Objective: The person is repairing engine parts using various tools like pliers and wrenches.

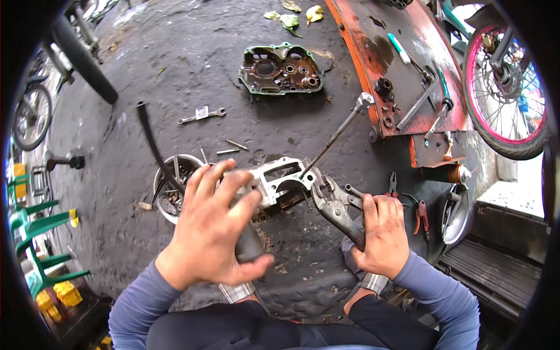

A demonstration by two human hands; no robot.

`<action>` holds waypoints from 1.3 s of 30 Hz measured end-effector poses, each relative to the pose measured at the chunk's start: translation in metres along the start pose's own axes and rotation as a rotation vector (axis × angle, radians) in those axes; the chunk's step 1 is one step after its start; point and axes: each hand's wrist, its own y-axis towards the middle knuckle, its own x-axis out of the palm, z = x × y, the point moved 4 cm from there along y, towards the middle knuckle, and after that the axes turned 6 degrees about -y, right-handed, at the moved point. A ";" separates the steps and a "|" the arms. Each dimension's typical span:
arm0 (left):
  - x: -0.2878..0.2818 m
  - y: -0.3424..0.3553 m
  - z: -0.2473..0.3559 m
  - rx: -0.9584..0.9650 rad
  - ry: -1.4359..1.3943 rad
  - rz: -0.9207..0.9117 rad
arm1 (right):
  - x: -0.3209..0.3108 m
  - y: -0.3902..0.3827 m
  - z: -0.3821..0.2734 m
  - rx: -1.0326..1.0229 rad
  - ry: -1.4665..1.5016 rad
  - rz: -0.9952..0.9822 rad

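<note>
Engine casing (322, 201), silver-grey and open at the top, sits between the person's two hands over the dark floor (192, 64); whether it rests on something beneath is hidden. At the casing's right end, the right hand (385, 230) has its grip closed around the grey arm. Near the casing's left end, the left hand (207, 233) is blurred, its grip wide with fingers spread; a grey cylindrical piece (249, 242) shows behind it, though contact cannot be told. A long metal rod (335, 140) slants up from the casing's far edge. Left of the casing is a bowl (163, 213) of small parts, and beyond the casing lie a wrench (201, 115) and a green-edged housing (280, 70). Red-handled pliers (421, 216) lie right of the casing; farther right and beyond it, an orange-red bench (350, 41) carries tools.
</note>
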 end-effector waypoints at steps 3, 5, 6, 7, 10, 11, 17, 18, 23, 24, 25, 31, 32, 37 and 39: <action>0.004 -0.003 -0.002 0.064 -0.079 0.009 | -0.005 0.005 -0.017 0.079 -0.022 -0.008; 0.009 -0.007 0.000 0.110 -0.078 0.052 | -0.008 0.008 -0.031 0.105 -0.020 -0.019; 0.014 -0.012 0.002 0.132 -0.081 0.081 | -0.007 0.006 -0.037 0.122 -0.023 -0.030; 0.018 -0.016 0.001 0.182 -0.059 0.101 | -0.006 0.005 -0.041 0.167 0.016 -0.042; 0.016 -0.021 -0.001 0.200 -0.028 0.086 | -0.005 0.001 -0.055 0.226 0.007 -0.034; 0.016 -0.021 -0.001 0.218 -0.038 0.083 | -0.006 -0.002 -0.060 0.251 0.027 -0.062; 0.016 -0.023 0.010 0.286 0.092 0.011 | -0.007 -0.012 -0.077 0.418 0.058 -0.065; 0.016 -0.022 0.012 0.302 0.091 0.010 | -0.006 -0.014 -0.077 0.433 0.057 -0.059; 0.020 -0.025 0.018 0.350 0.145 -0.077 | -0.002 -0.018 -0.078 0.500 0.065 -0.003; 0.021 -0.025 0.020 0.361 0.146 -0.081 | -0.001 -0.018 -0.078 0.510 0.068 0.001; 0.023 -0.025 0.022 0.375 0.163 -0.088 | -0.002 -0.019 -0.078 0.511 0.023 0.035; 0.023 -0.022 0.030 0.376 0.204 -0.136 | 0.012 -0.021 -0.068 0.510 0.079 0.115; 0.026 -0.021 0.031 0.373 0.207 -0.131 | 0.014 -0.021 -0.065 0.503 0.101 0.134; 0.032 -0.014 0.038 0.365 0.214 -0.107 | 0.019 -0.015 -0.052 0.554 -0.035 0.218; 0.033 -0.011 0.042 0.357 0.195 -0.089 | 0.023 -0.014 -0.044 0.528 -0.116 0.249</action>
